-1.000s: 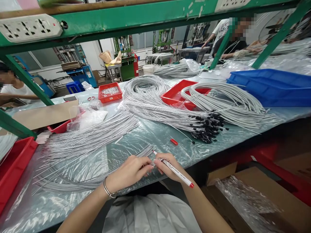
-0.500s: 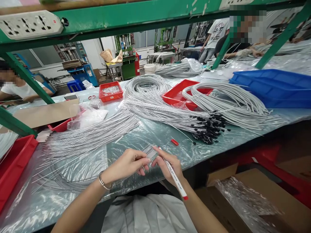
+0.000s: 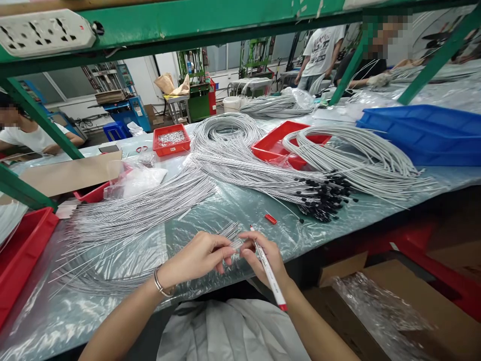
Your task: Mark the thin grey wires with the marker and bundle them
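My left hand (image 3: 210,255) is closed around a bunch of thin grey cables (image 3: 230,230), whose ends fan out past the fingers. Close beside it, my right hand (image 3: 265,253) holds a white marker pen (image 3: 271,278) with a red end, its uncapped tip pointing up and away from me. The right fingertips are at the cable ends; whether they touch them I cannot tell. A red pen cap (image 3: 270,218) lies on the table just beyond my right hand. Behind my hands spreads a large bundle of cables (image 3: 146,210), and another bundle ends in black tips (image 3: 325,198).
Coiled cables (image 3: 353,155) lie at the right beside a red tray (image 3: 263,148) and a blue bin (image 3: 421,135). A red tray of small metal parts (image 3: 171,139) stands farther back. Green shelf posts frame the table; an open cardboard box (image 3: 409,296) sits below right. Other people work beyond.
My right hand has shifted slightly, and the pen stands a little steeper with its tip farther right. More of the cable ends show. My left hand keeps its grip.
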A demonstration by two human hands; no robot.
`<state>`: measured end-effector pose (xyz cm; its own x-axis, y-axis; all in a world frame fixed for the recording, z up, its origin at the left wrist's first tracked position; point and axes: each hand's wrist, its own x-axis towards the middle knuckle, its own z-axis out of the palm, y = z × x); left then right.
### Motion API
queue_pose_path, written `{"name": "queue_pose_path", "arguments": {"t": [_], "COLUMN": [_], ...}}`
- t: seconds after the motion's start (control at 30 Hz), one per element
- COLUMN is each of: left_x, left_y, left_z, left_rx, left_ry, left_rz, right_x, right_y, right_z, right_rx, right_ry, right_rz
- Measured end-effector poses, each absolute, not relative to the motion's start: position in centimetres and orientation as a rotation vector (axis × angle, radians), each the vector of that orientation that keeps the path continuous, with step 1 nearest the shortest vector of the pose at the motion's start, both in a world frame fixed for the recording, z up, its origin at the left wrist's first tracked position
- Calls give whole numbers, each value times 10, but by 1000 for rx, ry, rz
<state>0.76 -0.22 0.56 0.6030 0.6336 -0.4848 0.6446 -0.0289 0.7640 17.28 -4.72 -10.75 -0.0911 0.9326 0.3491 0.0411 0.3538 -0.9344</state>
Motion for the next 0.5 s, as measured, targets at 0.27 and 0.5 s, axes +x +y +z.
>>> {"name": "queue_pose_path", "arguments": {"t": [0.27,0.5], "left_x": [12,15], "left_y": [-6,-1], "left_z": [-2,-6], "left_rx": [1904,1836], "left_ry": [952,1041], "left_rz": [-177,-94], "right_x": [175,175], "right_y": [-41,-45], "right_z": [-100,-114], "right_rx": [-923,-1037], "right_ry": [-1504,-1360], "right_rz": [1274,1076]}}
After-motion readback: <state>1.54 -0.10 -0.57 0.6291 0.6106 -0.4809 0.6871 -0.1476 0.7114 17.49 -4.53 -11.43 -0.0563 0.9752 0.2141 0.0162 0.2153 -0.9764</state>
